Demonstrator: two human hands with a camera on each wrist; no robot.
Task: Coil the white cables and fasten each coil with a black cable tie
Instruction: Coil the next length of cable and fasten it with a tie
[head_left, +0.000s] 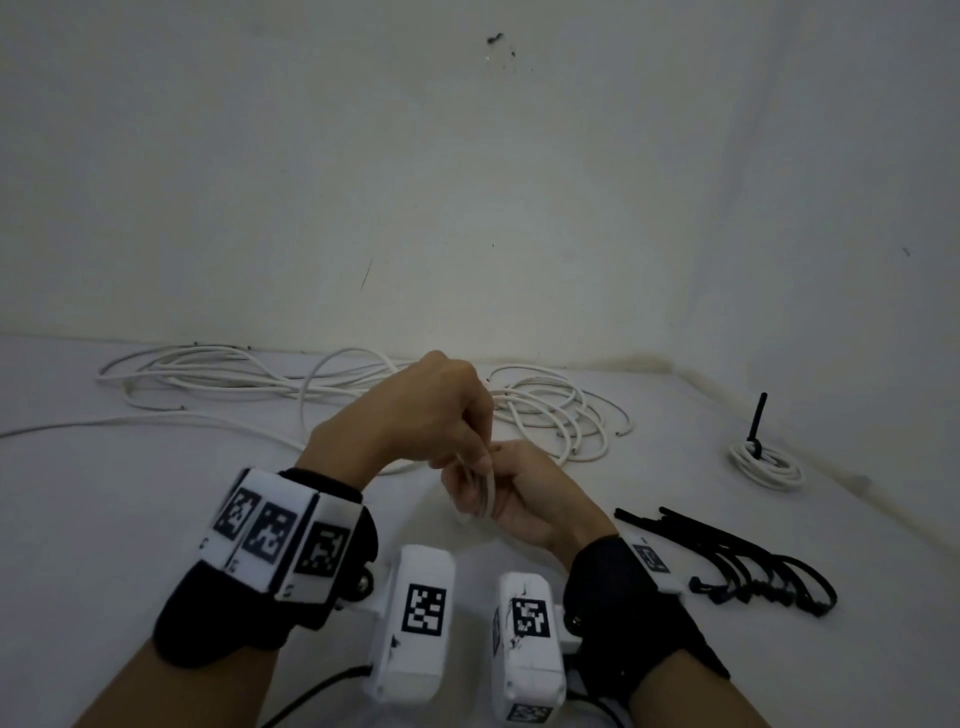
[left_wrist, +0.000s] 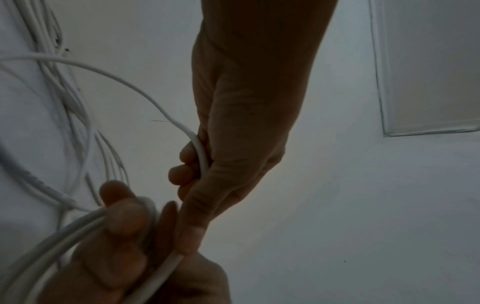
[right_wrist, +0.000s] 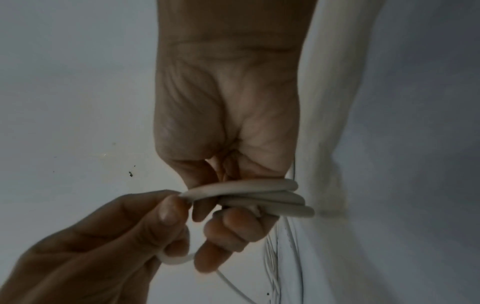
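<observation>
My right hand (head_left: 519, 491) grips a small coil of white cable (head_left: 480, 488); the right wrist view shows three loops (right_wrist: 249, 195) lying across its curled fingers (right_wrist: 226, 232). Just above it, my left hand (head_left: 441, 415) is curled round a single strand (left_wrist: 201, 154) that arcs off to the loose cable. The left thumb and fingers (right_wrist: 168, 211) pinch that strand right at the coil. Loose white cable (head_left: 218, 376) sprawls along the back of the table, with more loops (head_left: 563, 410) behind my hands. Black cable ties (head_left: 753, 569) lie to the right of my right wrist.
A small coil of white cable with a black tie sticking up (head_left: 766, 462) lies at the right. The white wall (head_left: 467, 208) rises directly behind the cables. One strand (head_left: 78, 426) trails off the left edge of the white table (head_left: 130, 519).
</observation>
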